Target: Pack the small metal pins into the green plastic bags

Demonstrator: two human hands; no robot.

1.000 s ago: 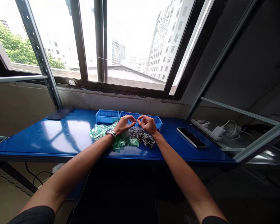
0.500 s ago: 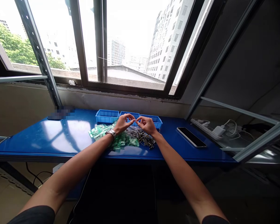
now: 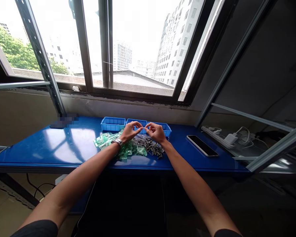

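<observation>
My left hand (image 3: pixel 130 131) and my right hand (image 3: pixel 156 132) meet fingertip to fingertip above the blue table (image 3: pixel 86 135). Each is pinched closed, and whatever sits between the fingertips is too small to make out. Beneath and beside my left hand lie green clear packets (image 3: pixel 107 139). A heap of dark and brass-coloured thin pieces (image 3: pixel 154 148) is below my right hand. Between these piles are greyish clear bags (image 3: pixel 140 140). Behind the hands stand three blue bins: left (image 3: pixel 113 124), middle (image 3: pixel 137 122) and right (image 3: pixel 166 128), the latter two partly hidden by my hands.
A phone (image 3: pixel 202 145) lies on the table's right part. Beyond it are a power strip (image 3: pixel 218 136) and a white charger (image 3: pixel 231 138) with cables. Metal shelf posts rise at left (image 3: pixel 43 56) and right (image 3: pixel 222 82). A blurred dark item (image 3: pixel 64 120) sits at the back left.
The fingertips of both hands have moved very slightly apart, still in a pinch. Otherwise little differs beyond a tiny shift of the view.
</observation>
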